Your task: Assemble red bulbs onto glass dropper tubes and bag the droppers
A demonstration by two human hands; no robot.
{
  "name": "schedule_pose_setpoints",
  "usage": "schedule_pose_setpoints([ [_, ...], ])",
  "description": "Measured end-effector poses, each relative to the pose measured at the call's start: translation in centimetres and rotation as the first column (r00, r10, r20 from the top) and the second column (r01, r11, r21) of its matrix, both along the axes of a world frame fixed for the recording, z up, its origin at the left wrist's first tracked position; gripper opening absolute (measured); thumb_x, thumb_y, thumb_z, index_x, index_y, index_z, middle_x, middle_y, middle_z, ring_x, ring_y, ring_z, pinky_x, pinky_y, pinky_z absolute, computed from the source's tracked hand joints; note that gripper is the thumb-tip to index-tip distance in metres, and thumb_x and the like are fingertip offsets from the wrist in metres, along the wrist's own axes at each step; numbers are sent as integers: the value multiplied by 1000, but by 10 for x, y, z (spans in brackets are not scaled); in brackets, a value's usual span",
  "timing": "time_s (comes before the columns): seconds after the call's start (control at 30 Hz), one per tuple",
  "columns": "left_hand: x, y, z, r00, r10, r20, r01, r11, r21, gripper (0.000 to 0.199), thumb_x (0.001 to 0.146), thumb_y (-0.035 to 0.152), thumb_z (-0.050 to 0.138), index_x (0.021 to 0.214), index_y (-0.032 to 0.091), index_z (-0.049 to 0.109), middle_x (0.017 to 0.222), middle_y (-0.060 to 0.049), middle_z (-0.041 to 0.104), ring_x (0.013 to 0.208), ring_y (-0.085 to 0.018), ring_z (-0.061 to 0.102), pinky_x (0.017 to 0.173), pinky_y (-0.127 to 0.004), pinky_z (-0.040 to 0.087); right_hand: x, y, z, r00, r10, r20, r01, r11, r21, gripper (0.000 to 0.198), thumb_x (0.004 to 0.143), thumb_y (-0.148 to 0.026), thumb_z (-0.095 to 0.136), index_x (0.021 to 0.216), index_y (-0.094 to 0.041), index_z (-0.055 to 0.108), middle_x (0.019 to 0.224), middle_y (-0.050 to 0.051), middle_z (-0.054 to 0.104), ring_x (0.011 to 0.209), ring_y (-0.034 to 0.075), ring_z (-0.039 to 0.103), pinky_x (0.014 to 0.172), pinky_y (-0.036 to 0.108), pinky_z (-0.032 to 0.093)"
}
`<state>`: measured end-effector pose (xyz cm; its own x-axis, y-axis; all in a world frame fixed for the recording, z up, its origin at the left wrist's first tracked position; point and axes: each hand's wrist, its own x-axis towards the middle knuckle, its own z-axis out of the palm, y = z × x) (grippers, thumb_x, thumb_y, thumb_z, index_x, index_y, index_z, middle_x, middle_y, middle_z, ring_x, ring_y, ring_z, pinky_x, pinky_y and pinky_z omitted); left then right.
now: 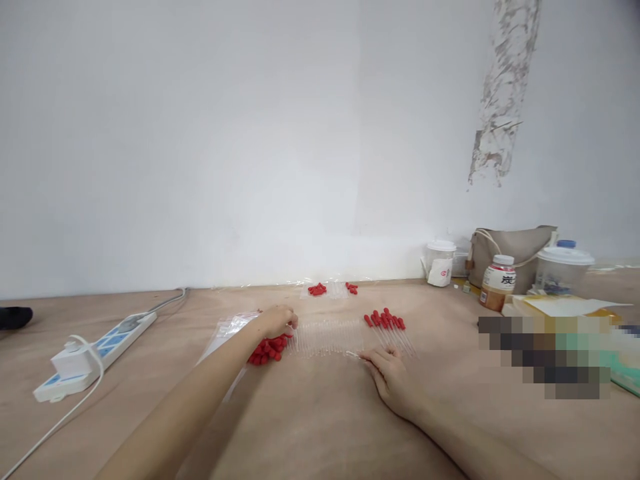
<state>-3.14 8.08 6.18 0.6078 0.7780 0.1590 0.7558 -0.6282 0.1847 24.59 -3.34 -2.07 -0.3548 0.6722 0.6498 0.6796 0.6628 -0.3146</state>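
My left hand reaches over a heap of red rubber dropper bulbs lying on a clear plastic bag. Its fingers are curled down and together; whatever they pinch is too small to make out. Beside it, a row of clear glass dropper tubes lies across the middle. My right hand rests at the right end of this row, thumb and forefinger closed on the pale end of a glass tube. Just beyond that hand lie several droppers with red bulbs fitted on their tubes.
Near the wall lies a clear bag with more red bulbs and tubes. A white power strip with cables is at left. At right stand a lidded cup, a labelled bottle, a grey bag and a lidded tub.
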Motion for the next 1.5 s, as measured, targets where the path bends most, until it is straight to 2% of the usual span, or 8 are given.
schedule_pose_setpoints([
  [0.2, 3, 5, 3, 997, 5, 71, 0, 998, -71, 12, 57, 18, 65, 51, 18, 54, 57, 0, 54, 63, -18, 51, 61, -28, 37, 0, 0, 1, 1000, -22, 23, 22, 1000, -13, 26, 85, -15, 32, 95, -21, 55, 86, 4, 64, 77, 15, 56, 78, 33, 33],
  [0.4, 14, -38, 3, 945, 44, 324, -48, 999, 3, 18, 84, 30, 36, 84, 19, 50, 77, -1, 53, 72, -15, 49, 66, -25, 39, 1, -1, 2, 999, -29, 21, 29, 999, -29, 25, 85, -15, 32, 91, -21, 55, 86, 3, 62, 78, 14, 55, 78, 32, 31],
  [0.53, 23, -86, -21, 802, 27, 597, 58, 991, -123, 24, 88, 34, 29, 100, 18, 43, 78, -1, 53, 70, -13, 52, 66, -24, 42, 0, 0, 0, 998, -41, 38, 42, 999, -4, 23, 86, -15, 32, 89, -22, 55, 84, 2, 61, 77, 14, 54, 77, 31, 30],
  [0.63, 29, -109, -44, 729, 77, 680, 112, 967, -229, 25, 86, 38, 38, 85, 16, 51, 77, -2, 56, 75, -14, 54, 69, -25, 41, -1, -1, 1, 999, -23, 44, 23, 1000, -7, 24, 86, -16, 31, 88, -21, 54, 83, 3, 60, 75, 14, 54, 77, 32, 29],
  [0.83, 34, -114, -73, 602, 165, 782, 81, 961, -265, 19, 77, 33, 55, 80, 17, 45, 76, 0, 55, 69, -14, 56, 62, -24, 43, -9, -5, 4, 1000, 23, 11, -23, 999, -41, 23, 86, -15, 31, 88, -21, 54, 83, 2, 60, 76, 14, 53, 79, 33, 29],
  [0.97, 33, -114, -72, 697, 88, 711, 51, 984, -172, 21, 80, 30, 50, 98, 20, 53, 110, -7, 51, 99, -20, 51, 83, -34, 40, -19, -9, 8, 998, 52, -46, -56, 996, -74, 19, 85, -16, 35, 85, -20, 53, 84, 2, 58, 80, 13, 51, 76, 30, 31],
  [1.1, 35, -120, -62, 820, 24, 572, -8, 1000, -31, 19, 83, 28, 46, 85, 20, 63, 102, -6, 56, 99, -20, 49, 86, -34, 37, -27, -14, 10, 994, 90, -56, -96, 990, -99, 16, 85, -16, 36, 82, -20, 51, 82, 1, 56, 80, 13, 50, 73, 28, 32],
  [1.5, 42, -127, -58, 824, -53, 564, 84, 996, -29, 19, 85, 25, 44, 86, 19, 63, 82, -3, 62, 79, -15, 54, 71, -24, 41, -29, -15, 8, 990, 139, 13, -137, 985, -102, 16, 85, -18, 37, 83, -21, 53, 81, -1, 59, 75, 12, 50, 73, 29, 27],
])
